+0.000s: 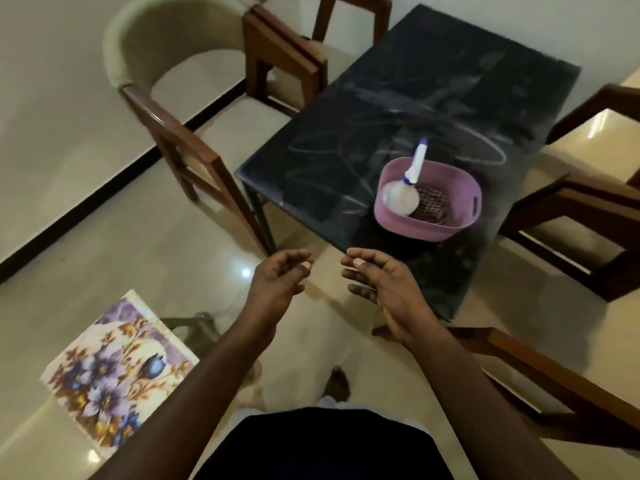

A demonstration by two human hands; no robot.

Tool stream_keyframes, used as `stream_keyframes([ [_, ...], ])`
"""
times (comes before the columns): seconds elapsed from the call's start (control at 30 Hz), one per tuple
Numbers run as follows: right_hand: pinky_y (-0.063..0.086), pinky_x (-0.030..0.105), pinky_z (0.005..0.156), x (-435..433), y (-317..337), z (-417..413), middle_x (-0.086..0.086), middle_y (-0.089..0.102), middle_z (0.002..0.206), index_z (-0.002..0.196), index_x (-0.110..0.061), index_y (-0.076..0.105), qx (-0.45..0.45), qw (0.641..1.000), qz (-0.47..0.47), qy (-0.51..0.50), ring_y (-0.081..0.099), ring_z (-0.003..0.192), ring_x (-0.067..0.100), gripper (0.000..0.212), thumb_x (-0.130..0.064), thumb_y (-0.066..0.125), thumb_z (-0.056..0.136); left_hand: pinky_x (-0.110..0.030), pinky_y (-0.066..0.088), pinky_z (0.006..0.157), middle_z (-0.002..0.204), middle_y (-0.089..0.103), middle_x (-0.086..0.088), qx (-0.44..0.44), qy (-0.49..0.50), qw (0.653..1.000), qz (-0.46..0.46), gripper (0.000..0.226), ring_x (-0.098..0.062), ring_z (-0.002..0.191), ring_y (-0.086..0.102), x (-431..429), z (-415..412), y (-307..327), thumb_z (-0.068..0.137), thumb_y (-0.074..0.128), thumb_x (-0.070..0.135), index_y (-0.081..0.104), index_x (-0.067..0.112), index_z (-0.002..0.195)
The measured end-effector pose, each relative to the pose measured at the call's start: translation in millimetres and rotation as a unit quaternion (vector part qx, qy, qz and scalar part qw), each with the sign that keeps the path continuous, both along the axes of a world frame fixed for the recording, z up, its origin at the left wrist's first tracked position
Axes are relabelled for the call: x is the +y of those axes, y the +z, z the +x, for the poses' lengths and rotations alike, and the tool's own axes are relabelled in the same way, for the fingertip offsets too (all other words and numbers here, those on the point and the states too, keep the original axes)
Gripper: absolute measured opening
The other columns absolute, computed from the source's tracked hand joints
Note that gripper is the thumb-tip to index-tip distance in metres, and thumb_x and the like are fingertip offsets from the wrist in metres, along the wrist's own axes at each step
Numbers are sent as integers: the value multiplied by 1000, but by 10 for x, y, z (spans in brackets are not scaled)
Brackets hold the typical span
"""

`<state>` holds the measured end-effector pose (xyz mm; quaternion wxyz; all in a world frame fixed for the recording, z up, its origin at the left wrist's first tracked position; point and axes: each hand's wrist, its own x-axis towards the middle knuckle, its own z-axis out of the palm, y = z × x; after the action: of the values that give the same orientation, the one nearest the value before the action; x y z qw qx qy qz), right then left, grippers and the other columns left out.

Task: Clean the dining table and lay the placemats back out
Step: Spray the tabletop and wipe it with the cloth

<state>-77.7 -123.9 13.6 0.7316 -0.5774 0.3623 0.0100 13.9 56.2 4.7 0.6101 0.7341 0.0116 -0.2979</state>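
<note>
The dark dining table shows pale wipe streaks on its top. Near its front edge stands a purple basket with a white spray bottle and a dark checked cloth inside. A stack of floral placemats lies on a low stand at the lower left. My left hand hangs in front of the table's near corner, fingers loosely curled, holding nothing. My right hand is beside it over the table's front edge, fingers relaxed and empty.
A cream-backed wooden chair stands at the table's left side. Another chair is at the far end, two wooden chairs stand on the right, and one chair is near my right arm. The floor is glossy tile.
</note>
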Motion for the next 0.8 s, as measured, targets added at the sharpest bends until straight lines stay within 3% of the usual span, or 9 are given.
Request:
stream_keyframes([
  [0.4,58,41,102,-1057,156,-11,9,78,114,123,-7,70,-31,985,1,-170,73,113,26,22,-10,58,105,-41,59,101,121,75,4,-28,-117,993,-5,23,-13,114,70,-1082,382,124,102,66,17,72,25,123],
  [0.53,60,39,99,-1449,134,152,10,78,112,119,-10,71,-4,974,-41,-221,75,109,25,19,-11,63,103,-41,58,104,121,72,8,-85,-171,981,25,26,-7,112,69,-1400,685,76,100,68,17,70,25,126],
  [0.6,60,39,99,-1629,94,281,11,77,115,124,-9,69,20,969,-64,-236,74,110,26,22,-12,64,102,-34,57,103,128,64,14,-147,-219,964,40,35,1,113,63,-1554,843,53,98,71,20,63,29,131],
  [0.7,58,42,102,-1869,-56,521,5,72,121,134,-10,64,94,961,-129,-226,70,112,23,36,-19,69,100,-3,43,86,133,46,23,-224,-295,927,58,59,15,108,52,-1807,1116,5,91,79,32,48,40,141],
  [0.77,58,48,101,-2001,-148,700,4,72,119,134,-9,65,153,949,-189,-200,69,109,20,41,-25,72,97,-7,44,95,139,41,25,-259,-338,903,59,75,9,121,50,-1981,1292,-73,85,85,39,44,41,147],
  [0.8,59,50,97,-2072,-193,804,4,71,113,129,-8,66,180,943,-221,-174,68,104,20,39,-25,72,95,-20,49,105,145,41,23,-264,-355,895,53,80,1,132,48,-2072,1388,-125,82,86,42,42,42,148],
])
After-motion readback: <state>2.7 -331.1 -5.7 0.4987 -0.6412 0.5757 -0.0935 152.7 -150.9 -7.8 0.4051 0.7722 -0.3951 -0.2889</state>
